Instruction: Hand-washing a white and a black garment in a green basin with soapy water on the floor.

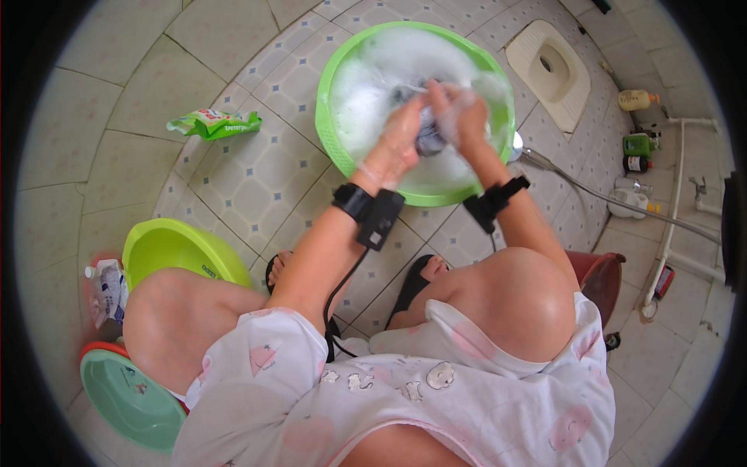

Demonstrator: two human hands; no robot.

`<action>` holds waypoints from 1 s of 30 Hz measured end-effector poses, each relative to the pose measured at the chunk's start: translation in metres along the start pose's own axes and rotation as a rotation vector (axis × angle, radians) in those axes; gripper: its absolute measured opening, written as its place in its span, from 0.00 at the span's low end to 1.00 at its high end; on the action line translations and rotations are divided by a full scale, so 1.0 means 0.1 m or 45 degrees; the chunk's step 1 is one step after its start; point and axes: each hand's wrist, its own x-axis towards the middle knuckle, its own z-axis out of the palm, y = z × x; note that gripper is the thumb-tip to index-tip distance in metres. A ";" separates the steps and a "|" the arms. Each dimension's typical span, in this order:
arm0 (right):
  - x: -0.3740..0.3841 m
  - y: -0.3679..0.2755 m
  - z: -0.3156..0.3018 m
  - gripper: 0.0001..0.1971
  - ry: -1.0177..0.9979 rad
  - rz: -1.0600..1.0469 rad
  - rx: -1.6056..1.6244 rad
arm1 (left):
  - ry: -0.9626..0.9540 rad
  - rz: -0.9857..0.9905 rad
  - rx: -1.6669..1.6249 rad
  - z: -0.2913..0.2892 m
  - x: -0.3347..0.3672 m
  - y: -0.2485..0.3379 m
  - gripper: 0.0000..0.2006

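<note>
A green basin [325, 124] full of white suds [424, 50] stands on the tiled floor ahead of me. Both hands are together over its middle, gripping a wet, dark grey-blue cloth [429, 136]; what kind of garment it is, I cannot make out. My left hand [401, 138] is closed on the cloth's left side, foam on its wrist. On the other side, my right hand [461, 118] closes round the cloth, its fingers somewhat blurred and foamy. More of the dark cloth shows between the hands, and the suds hide the rest.
Left of the basin lies a green detergent bag [214, 123]. A squat toilet [548, 70] is at the far right, with a shower head [517, 146] and hose by the basin's rim. A lime basin [183, 249], a teal basin [132, 397] and a red bucket [599, 284] flank my legs.
</note>
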 end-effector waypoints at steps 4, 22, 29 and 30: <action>-0.12 -0.08 0.01 0.20 0.080 -0.132 -0.124 | 0.053 0.077 0.087 -0.01 -0.04 -0.08 0.14; -0.11 0.34 0.03 0.17 -0.175 -0.468 -0.286 | 0.319 0.292 2.578 -0.19 -0.04 0.76 0.17; -0.10 0.61 0.48 0.10 -1.150 -0.713 -1.196 | 0.075 -0.270 2.833 -0.27 -0.03 0.55 0.14; -0.07 0.68 0.45 0.09 -1.120 -0.629 -1.171 | 0.047 -0.239 2.796 -0.20 -0.04 0.54 0.14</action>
